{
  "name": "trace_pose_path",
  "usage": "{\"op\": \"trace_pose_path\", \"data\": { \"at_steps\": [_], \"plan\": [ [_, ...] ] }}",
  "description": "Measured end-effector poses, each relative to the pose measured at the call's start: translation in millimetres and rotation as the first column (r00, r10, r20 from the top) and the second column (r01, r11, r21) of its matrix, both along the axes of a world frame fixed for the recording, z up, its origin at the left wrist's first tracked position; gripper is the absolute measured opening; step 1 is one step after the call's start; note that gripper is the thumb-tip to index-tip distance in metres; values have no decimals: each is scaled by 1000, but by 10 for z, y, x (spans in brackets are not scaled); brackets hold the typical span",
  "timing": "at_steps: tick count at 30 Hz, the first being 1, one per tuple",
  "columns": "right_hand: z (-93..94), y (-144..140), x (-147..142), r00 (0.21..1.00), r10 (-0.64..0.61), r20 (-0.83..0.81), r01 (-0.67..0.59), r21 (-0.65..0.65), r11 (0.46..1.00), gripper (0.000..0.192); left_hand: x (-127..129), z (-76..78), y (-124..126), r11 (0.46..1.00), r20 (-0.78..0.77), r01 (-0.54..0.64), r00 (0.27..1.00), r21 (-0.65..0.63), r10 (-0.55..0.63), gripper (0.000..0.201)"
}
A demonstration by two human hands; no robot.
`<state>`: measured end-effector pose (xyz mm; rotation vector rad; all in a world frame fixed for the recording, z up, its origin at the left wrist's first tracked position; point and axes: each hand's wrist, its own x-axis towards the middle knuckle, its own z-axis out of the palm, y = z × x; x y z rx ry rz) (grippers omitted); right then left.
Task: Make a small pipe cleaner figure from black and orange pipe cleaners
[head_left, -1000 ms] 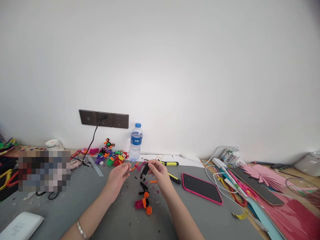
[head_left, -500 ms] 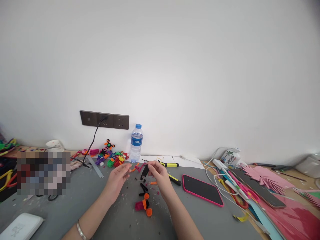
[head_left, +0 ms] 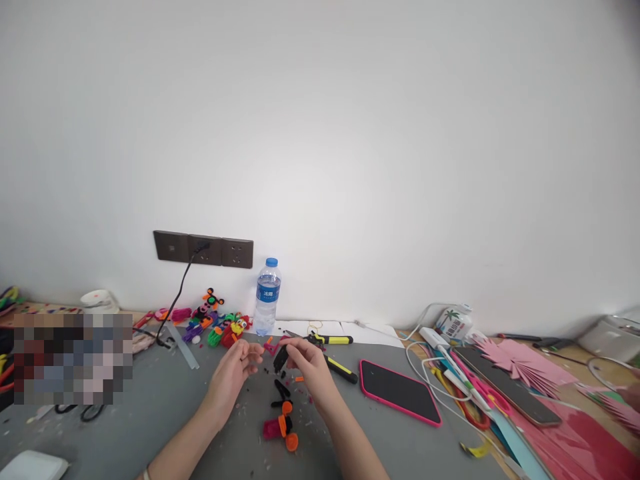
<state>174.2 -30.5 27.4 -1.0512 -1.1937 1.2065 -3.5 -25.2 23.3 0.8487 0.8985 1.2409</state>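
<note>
My right hand [head_left: 305,363] pinches a small black fuzzy piece [head_left: 281,359], perhaps bent pipe cleaner, above the grey mat [head_left: 160,427]. Facing it, my left hand [head_left: 233,370] has loosely curled fingers, somewhat apart, and nothing shows in them. Below and between the hands lie black fuzzy strips [head_left: 281,390]. Nearer to me is a small fuzzy figure [head_left: 274,429] in magenta, orange and black, lying on the mat. A pink bit and an orange bit are partly visible behind the fingertips.
A water bottle [head_left: 269,297] stands by the wall, with colourful fuzzy figures [head_left: 235,330] to its left. Yellow-black cutters [head_left: 341,369] lie behind my right hand. Further right are a pink-edged phone [head_left: 400,392], white cables and pink folded paper [head_left: 523,363]. Scraps dot the mat.
My left hand's fingers have gone from a pinch to loosely apart. My right hand still holds the black piece, now tilted differently. The whole view has shifted slightly.
</note>
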Motion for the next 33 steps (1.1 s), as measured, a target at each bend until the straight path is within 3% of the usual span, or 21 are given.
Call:
{"op": "trace_pose_path", "data": {
  "at_steps": [6,11,14,18,22,27,33],
  "plan": [
    [-45,19,-38,999,24,-41,-24,1,1000,38,-4,-77,10,992,-162,38,987,117,-18,50],
    [-100,51,-73,994,66,-85,-66,8,998,41,0,-120,15,976,-334,75,942,203,-3,39],
    [-157,74,-109,991,65,-120,-65,10,998,41,3,-172,32,970,-333,115,942,215,-38,34],
    [-200,76,-165,988,60,-143,-58,19,998,41,-2,-259,55,962,-319,152,945,226,-74,46],
    [-171,28,-199,992,78,-95,-72,61,996,41,-36,-307,59,955,-401,124,916,268,-6,33],
    [-132,-36,-194,994,107,2,-107,99,989,36,-73,-241,37,946,-482,71,871,316,96,27],
    [-163,-16,-189,985,160,-59,-155,87,984,36,-35,-169,21,952,-383,36,920,304,88,36]
  ]
}}
